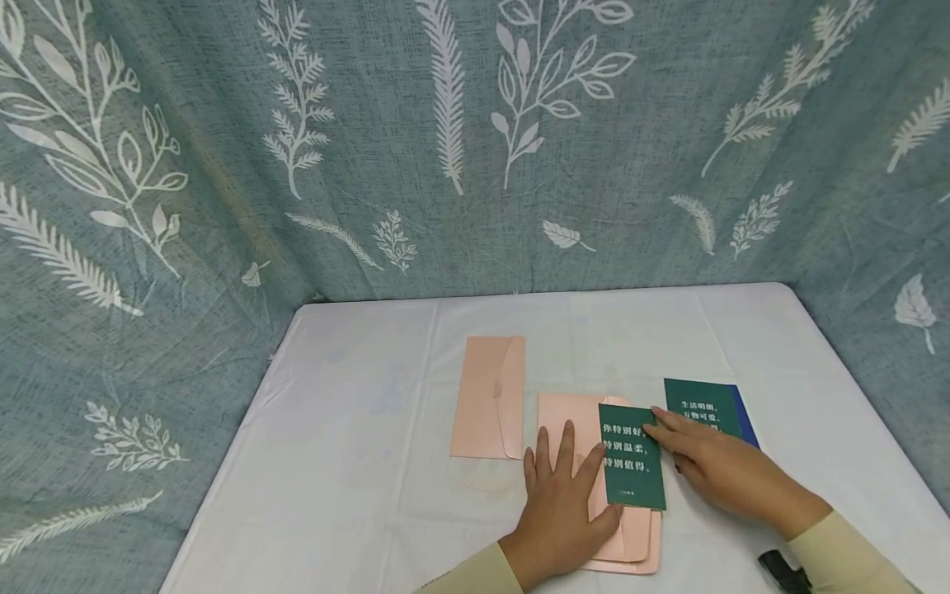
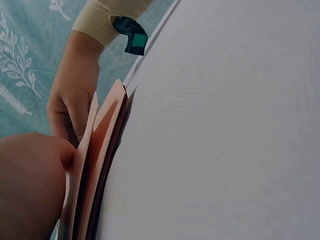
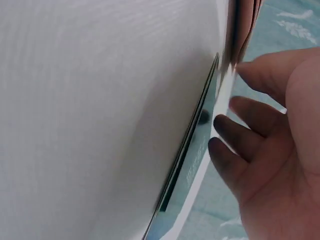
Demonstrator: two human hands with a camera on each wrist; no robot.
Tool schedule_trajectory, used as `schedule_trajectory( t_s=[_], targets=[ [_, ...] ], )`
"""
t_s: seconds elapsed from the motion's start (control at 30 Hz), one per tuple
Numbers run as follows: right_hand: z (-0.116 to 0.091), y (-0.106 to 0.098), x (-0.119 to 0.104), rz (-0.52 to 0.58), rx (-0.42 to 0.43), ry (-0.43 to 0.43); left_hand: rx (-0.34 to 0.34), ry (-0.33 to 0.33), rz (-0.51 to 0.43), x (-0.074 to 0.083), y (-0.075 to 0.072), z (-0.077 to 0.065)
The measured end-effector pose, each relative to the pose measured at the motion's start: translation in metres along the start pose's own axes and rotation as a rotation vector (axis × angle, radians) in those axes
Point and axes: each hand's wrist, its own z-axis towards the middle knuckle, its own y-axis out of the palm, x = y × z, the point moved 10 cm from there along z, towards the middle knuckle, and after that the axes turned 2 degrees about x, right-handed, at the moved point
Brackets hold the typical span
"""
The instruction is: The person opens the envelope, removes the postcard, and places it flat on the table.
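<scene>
In the head view a green card (image 1: 632, 487) with white lettering lies over the right part of a pile of pink envelopes (image 1: 567, 406). My left hand (image 1: 560, 511) rests on that pile with its fingers spread. Its forefinger and thumb tips come right to the card's left and lower edges. From the right, my right hand (image 1: 731, 466) pinches the card's right edge near its upper corner, fingertips on top. The right wrist view shows my right hand's other fingers (image 3: 240, 135) loosely bent beside the envelopes' edge. Pink layers (image 2: 107, 130) stand slightly apart in the left wrist view.
A single pink envelope (image 1: 486, 396) lies at the back left of the pile. More cards, green over blue (image 1: 745, 412), lie behind my right hand. White cloth (image 1: 334, 495) covers the table, and a leaf-patterned curtain (image 1: 475, 165) hangs behind it.
</scene>
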Motion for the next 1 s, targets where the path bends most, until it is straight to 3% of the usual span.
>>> schedule_trajectory(
  t_s=[0.27,0.57,0.67,0.83,1.0],
  targets=[
    [-0.004,-0.023,0.010,0.164,0.089,0.095,-0.012,-0.018,-0.017,-0.002,0.002,0.000],
    [-0.009,-0.028,0.020,0.377,0.161,0.172,-0.013,-0.017,-0.033,-0.003,0.002,0.000],
    [-0.010,-0.026,0.025,0.548,0.149,0.215,-0.009,-0.014,-0.033,-0.002,0.001,0.000],
    [-0.010,-0.012,0.036,0.904,0.088,0.355,-0.003,-0.013,-0.033,-0.002,0.000,0.001],
    [-0.012,0.002,0.044,1.129,0.061,0.467,0.001,-0.012,-0.033,-0.001,-0.001,0.001]
  ],
)
